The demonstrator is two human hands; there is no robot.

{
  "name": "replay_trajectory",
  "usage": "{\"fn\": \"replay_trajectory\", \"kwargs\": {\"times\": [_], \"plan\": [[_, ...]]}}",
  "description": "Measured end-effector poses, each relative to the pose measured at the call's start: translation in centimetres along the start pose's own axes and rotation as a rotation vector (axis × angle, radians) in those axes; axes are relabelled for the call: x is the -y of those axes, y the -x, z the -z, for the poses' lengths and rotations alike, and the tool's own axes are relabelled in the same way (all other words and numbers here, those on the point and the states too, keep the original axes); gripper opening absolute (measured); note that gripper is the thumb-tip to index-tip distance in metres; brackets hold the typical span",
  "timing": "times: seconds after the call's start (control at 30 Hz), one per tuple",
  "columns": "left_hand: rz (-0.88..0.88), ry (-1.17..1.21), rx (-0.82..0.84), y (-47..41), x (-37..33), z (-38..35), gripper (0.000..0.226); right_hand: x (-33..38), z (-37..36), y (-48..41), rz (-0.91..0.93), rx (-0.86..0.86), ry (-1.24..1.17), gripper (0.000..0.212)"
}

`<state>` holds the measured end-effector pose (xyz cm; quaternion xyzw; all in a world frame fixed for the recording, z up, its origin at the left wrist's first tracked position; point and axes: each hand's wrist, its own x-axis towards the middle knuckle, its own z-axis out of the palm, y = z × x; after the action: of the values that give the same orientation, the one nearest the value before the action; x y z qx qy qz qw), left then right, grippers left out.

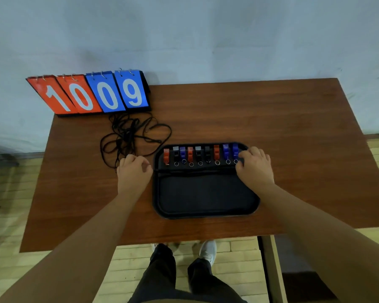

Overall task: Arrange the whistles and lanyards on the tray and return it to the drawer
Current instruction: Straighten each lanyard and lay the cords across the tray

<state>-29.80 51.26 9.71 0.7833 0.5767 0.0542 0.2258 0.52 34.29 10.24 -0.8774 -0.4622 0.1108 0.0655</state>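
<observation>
Along the tray's (pixel 206 213) twelve-o'clock edge, whistles (pixel 190 154) lined up; right hand (pixel 255 169) at two o'clock, loose fingertips touching the end blue whistle (pixel 235 149). Left hand (pixel 132 171) curled at nine o'clock by tangled lanyards (pixel 129 132), grip can't tell.

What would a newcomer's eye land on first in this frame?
The red and blue flip scoreboard reading 1009 stands out at the table's far left corner. Next comes the row of coloured whistles along the black tray's far edge, with tangled black lanyards to its left.
</observation>
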Motion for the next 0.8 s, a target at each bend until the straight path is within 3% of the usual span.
{"fn": "replay_trajectory", "kwargs": {"times": [0.17,0.4,0.63,0.8], "plan": [[-0.036,0.048,-0.026,-2.5,0.5,3.1,0.007,6.5,2.2,-2.8,0.067,-0.014,-0.116,0.027],[-0.097,0.096,0.013,-7.3,0.9,3.8,0.009,14.7,1.6,-7.0,0.126,0.119,-0.207,0.033],[-0.174,0.067,0.120,-11.8,1.9,1.9,0.022,17.8,-1.7,-11.2,0.099,0.292,-0.252,0.034],[-0.224,0.014,0.177,-14.8,2.1,-0.1,0.030,19.3,-3.8,-14.2,0.054,0.307,-0.232,0.031]]}}
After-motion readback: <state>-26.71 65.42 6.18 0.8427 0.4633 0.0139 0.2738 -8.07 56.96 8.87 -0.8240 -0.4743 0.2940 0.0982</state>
